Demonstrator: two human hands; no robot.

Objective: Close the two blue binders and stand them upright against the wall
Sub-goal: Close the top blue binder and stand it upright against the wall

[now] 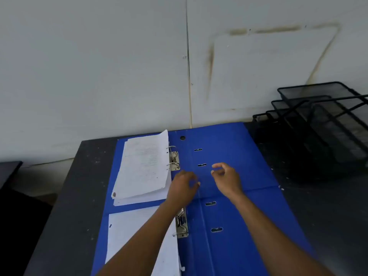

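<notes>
Two blue binders lie open flat on a dark table, one behind the other. The far binder (pixel 229 154) reaches the wall and holds a thick stack of white paper (pixel 143 168) on its left side. The near binder (pixel 239 236) holds white sheets (pixel 135 232) on its left. My left hand (pixel 182 187) hovers over the far binder's spine, just below its metal ring clip (pixel 174 160), fingers loosely curled and holding nothing. My right hand (pixel 226 178) floats above the far binder's open cover with fingers apart, empty.
A black wire-mesh stack of letter trays (pixel 322 114) stands at the back right against the pale wall (pixel 119 66). The dark table (pixel 75 196) ends at its left edge, with a lower dark surface (pixel 10 170) beyond it.
</notes>
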